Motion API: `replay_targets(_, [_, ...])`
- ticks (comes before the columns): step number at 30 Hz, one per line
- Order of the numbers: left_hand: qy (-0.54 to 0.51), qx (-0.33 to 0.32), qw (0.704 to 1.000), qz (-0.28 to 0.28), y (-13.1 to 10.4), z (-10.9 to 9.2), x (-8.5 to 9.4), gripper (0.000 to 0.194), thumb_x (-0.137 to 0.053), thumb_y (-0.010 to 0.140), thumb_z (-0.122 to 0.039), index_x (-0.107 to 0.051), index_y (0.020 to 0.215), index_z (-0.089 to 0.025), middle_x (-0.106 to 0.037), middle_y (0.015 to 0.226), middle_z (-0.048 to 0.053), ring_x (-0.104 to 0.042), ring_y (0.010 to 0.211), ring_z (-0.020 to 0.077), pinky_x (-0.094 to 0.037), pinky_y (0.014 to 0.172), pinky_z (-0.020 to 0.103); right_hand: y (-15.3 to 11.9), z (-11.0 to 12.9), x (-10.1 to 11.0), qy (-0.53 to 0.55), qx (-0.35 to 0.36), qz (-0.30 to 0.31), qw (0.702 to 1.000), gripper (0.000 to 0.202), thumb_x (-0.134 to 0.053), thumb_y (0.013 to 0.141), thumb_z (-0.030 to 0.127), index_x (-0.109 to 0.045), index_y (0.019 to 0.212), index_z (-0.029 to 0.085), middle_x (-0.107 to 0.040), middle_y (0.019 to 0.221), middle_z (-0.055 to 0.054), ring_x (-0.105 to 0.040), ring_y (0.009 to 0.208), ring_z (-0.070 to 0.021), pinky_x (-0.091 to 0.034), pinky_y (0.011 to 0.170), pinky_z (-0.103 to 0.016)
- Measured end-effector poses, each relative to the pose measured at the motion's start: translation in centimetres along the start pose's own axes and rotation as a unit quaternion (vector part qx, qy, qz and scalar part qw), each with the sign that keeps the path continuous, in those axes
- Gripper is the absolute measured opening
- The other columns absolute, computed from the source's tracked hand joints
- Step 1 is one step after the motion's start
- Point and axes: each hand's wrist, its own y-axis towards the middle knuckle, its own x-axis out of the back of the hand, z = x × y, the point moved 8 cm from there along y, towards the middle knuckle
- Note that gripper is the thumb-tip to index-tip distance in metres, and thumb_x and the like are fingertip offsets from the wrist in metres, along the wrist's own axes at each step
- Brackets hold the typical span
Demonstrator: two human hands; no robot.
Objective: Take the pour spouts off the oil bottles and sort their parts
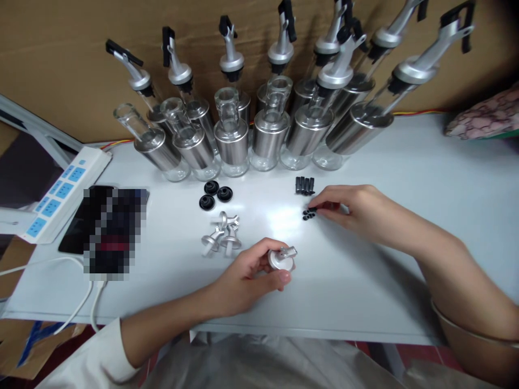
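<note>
My left hand (263, 270) is closed around a silver pourer spout (283, 259), its round base facing up and its short nozzle tilted right. My right hand (344, 208) reaches down to a small pile of black plugs (307, 215), thumb and forefinger pinched on one at the pile's upper right. Just behind them lie several black levers (305, 185) in a row. Several more silver pourer spouts (221, 235) lie left of centre, beyond my left hand. Three black ribbed stoppers (211, 187) sit behind those spouts.
Glass bottles with steel sleeves (231, 143) stand along the back; some are open-necked, others carry pourers (232, 62). At left are a white power strip (67, 189) and phones (81, 227) with a white cable (95, 302). A patterned bundle (482, 116) rests at far right.
</note>
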Motion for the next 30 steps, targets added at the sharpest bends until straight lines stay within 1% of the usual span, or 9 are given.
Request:
replay_targets(4, [0.001, 0.006, 1.000, -0.003, 0.0, 0.0, 0.1, 0.028, -0.065, 0.086, -0.037, -0.052, 0.102, -0.019, -0.053, 0.087, 0.001, -0.050, 0.072, 0.0110, -0.041, 0.071, 0.028, -0.2, 0.5, -0.4, 0.018, 0.014, 0.038, 0.999, 0.021, -0.050, 0.082, 0.022, -0.070, 0.090, 0.022, -0.073, 0.084, -0.006, -0.067, 0.071, -0.0230, -0.054, 0.066, -0.037])
replay_targets(8, [0.004, 0.006, 1.000, -0.005, 0.0, 0.1, 0.1, 0.030, -0.065, 0.085, -0.040, -0.052, 0.102, -0.019, -0.053, 0.086, 0.001, -0.050, 0.072, 0.0114, -0.041, 0.070, 0.028, -0.3, 0.4, -0.3, 0.019, 0.007, 0.033, 0.999, 0.015, -0.062, 0.079, 0.030, -0.069, 0.091, 0.024, -0.070, 0.084, -0.006, -0.065, 0.070, -0.0237, -0.053, 0.064, -0.037])
replay_targets(11, [0.003, 0.007, 1.000, -0.007, 0.0, 0.2, 0.1, 0.031, -0.066, 0.084, -0.041, -0.052, 0.102, -0.019, -0.054, 0.087, 0.002, -0.051, 0.072, 0.0115, -0.042, 0.071, 0.029, -0.2, 0.6, -0.7, 0.018, 0.014, 0.027, 0.999, 0.022, -0.066, 0.079, 0.037, -0.069, 0.095, 0.022, -0.067, 0.086, -0.007, -0.063, 0.071, -0.0228, -0.052, 0.064, -0.036])
replay_targets(13, [-0.001, 0.004, 1.000, -0.007, 0.0, 0.3, 0.2, 0.030, -0.066, 0.085, -0.039, -0.053, 0.103, -0.019, -0.054, 0.088, 0.002, -0.051, 0.072, 0.0113, -0.042, 0.071, 0.028, -0.2, 0.8, -1.0, 0.017, 0.016, 0.015, 1.000, 0.023, -0.065, 0.081, 0.036, -0.068, 0.097, 0.020, -0.065, 0.088, -0.007, -0.062, 0.071, -0.0214, -0.051, 0.064, -0.034])
replay_targets(18, [-0.003, 0.005, 1.000, -0.007, 0.0, 0.3, 0.2, 0.027, -0.066, 0.085, -0.036, -0.053, 0.102, -0.019, -0.055, 0.087, 0.001, -0.051, 0.072, 0.0106, -0.042, 0.071, 0.028, -0.3, 1.4, -1.7, -0.004, 0.028, 0.005, 1.000, 0.017, -0.058, 0.086, 0.025, -0.069, 0.095, 0.015, -0.064, 0.089, -0.009, -0.063, 0.070, -0.0194, -0.050, 0.063, -0.032])
replay_targets(21, [-0.003, 0.009, 1.000, -0.009, 0.0, 0.2, 0.2, 0.028, -0.066, 0.085, -0.037, -0.052, 0.102, -0.019, -0.054, 0.086, 0.001, -0.051, 0.072, 0.0108, -0.041, 0.071, 0.028, -0.3, 1.6, -1.8, -0.007, 0.038, 0.006, 0.999, 0.017, -0.056, 0.087, 0.024, -0.069, 0.093, 0.016, -0.065, 0.090, -0.009, -0.063, 0.069, -0.0189, -0.050, 0.062, -0.032])
replay_targets(26, [0.001, 0.011, 1.000, -0.007, 0.0, 0.2, 0.0, 0.030, -0.066, 0.084, -0.040, -0.052, 0.101, -0.019, -0.054, 0.086, 0.002, -0.050, 0.071, 0.0114, -0.041, 0.071, 0.029, -0.2, 1.6, -1.6, -0.005, 0.050, -0.005, 0.999, 0.018, -0.053, 0.086, 0.022, -0.071, 0.089, 0.018, -0.067, 0.087, -0.008, -0.064, 0.068, -0.0184, -0.051, 0.062, -0.031])
replay_targets(30, [0.004, 0.009, 1.000, -0.008, 0.0, 0.1, 0.0, 0.031, -0.066, 0.084, -0.041, -0.052, 0.100, -0.019, -0.053, 0.086, 0.002, -0.050, 0.071, 0.0115, -0.041, 0.070, 0.029, -0.2, 1.3, -1.3, -0.005, 0.056, -0.014, 0.998, 0.020, -0.052, 0.087, 0.024, -0.071, 0.088, 0.020, -0.067, 0.086, -0.007, -0.063, 0.067, -0.0176, -0.052, 0.063, -0.030])
